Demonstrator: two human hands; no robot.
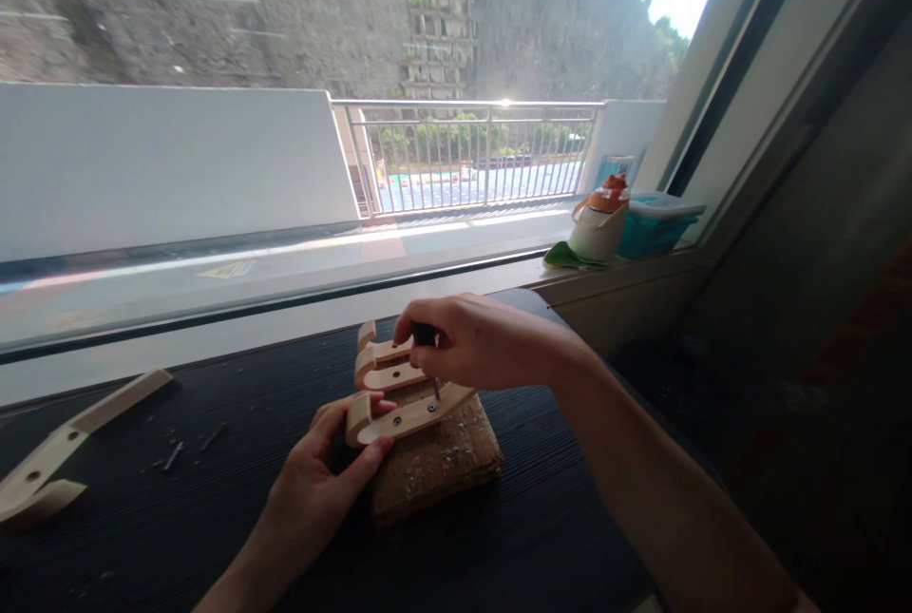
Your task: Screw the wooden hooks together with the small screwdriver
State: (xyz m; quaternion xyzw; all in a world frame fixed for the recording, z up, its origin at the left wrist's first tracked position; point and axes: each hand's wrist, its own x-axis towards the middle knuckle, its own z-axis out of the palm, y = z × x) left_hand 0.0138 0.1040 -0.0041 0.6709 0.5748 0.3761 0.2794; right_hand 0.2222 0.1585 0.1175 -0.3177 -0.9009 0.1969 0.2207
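My left hand (324, 461) grips the curved end of the nearest wooden hook (409, 420), thumb on the near side and fingers behind it. Two dark screws show in this hook. It lies on a worn brown block (442, 466) with a rough, pitted top. Wrapped in my right hand (477, 337) is a screwdriver (423, 335) with a dark handle, held upright; its thin shaft comes down at the right-hand screw. Another wooden hook (391, 375) lies just behind, partly covered by my right hand, with more wood beyond it.
On the dark table (235, 518), a separate wooden hook (71, 437) lies at the left, with a few loose screws (173, 456) near it. The windowsill at the back right holds a bottle (598, 223), a green cloth-like piece (570, 257) and a teal lidded box (655, 223).
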